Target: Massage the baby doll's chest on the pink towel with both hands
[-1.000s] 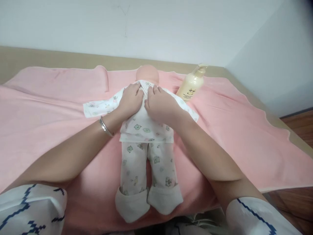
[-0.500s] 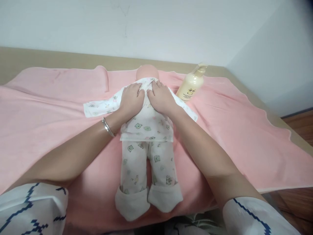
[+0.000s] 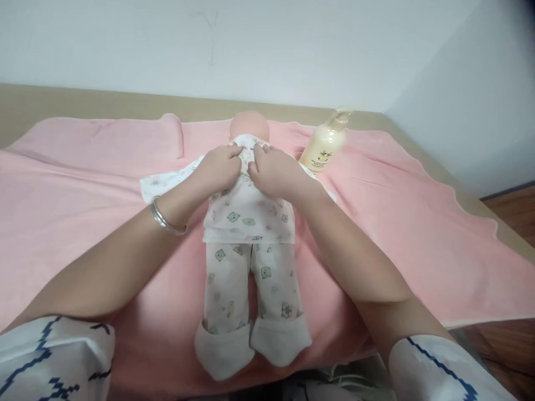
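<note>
A baby doll (image 3: 249, 125) lies stretched out in the middle, its smooth head away from me and its legs toward me. It wears a white printed shirt (image 3: 247, 214) and matching trousers (image 3: 229, 278) with wide turned-up cuffs. At the upper part of the shirt, just below the neck, my left hand (image 3: 221, 166) has its fingers curled onto the cloth. Opposite it, my right hand (image 3: 276, 171) grips the same cloth with thumb and fingers. Between the hands the fabric is gathered in folds. The fingertips are partly hidden in it.
Under the doll spreads a pink blanket (image 3: 401, 223) over a table with a tan edge (image 3: 104, 101). A pale yellow pump bottle (image 3: 324, 146) leans beside the doll's right-hand sleeve. A folded pink piece (image 3: 137, 136) lies at the back left, before a white wall (image 3: 267, 50).
Both hands have gone from lying flat on the shirt to fingers bent in on its cloth near the neck. The left wrist with its bracelet has shifted left. The shirt is more bunched.
</note>
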Demonstrator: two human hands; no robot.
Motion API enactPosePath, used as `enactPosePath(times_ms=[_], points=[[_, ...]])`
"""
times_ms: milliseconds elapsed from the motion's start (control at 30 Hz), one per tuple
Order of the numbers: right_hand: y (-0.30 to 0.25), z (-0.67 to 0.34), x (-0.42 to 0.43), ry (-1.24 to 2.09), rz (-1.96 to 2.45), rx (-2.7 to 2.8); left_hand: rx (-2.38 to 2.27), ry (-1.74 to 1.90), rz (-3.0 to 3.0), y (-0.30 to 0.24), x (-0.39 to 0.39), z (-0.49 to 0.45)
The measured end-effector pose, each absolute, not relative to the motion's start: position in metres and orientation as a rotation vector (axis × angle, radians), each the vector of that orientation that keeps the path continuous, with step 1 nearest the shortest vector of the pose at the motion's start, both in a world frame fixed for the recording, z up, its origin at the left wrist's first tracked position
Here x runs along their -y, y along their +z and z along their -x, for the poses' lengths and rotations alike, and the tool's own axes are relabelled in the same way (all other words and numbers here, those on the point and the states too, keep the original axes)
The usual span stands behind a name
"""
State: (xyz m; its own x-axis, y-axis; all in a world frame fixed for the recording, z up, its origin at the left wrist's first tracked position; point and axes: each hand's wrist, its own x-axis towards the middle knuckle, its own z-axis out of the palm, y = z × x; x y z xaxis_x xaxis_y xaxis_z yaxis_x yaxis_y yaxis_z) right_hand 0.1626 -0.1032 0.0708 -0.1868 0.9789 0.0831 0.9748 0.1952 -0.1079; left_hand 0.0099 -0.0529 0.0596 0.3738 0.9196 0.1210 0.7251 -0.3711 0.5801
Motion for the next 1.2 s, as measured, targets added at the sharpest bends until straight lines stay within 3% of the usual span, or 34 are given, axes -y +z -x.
enactPosePath(times_ms=[133,367,667,1033,1200], points=[[0.073,-0.155,0.113,-0.036,1.854,2.412,-1.49,0.5,-2.256,0.059,0.048,-0.013],[0.067,-0.171,0.082,0.237,1.941,2.151,-1.459,0.433,-2.537,0.063,0.081,-0.02],[0.088,-0.14,0.121,-0.027,2.056,2.409,-1.445,0.484,-2.452,0.04,0.048,-0.018],[0.074,-0.161,0.093,0.1,2.079,2.098,-1.481,0.619,-2.32,0.03,0.054,-0.021],[0.064,-0.162,0.089,-0.014,2.021,2.146,-1.498,0.584,-2.323,0.035,0.054,-0.023]])
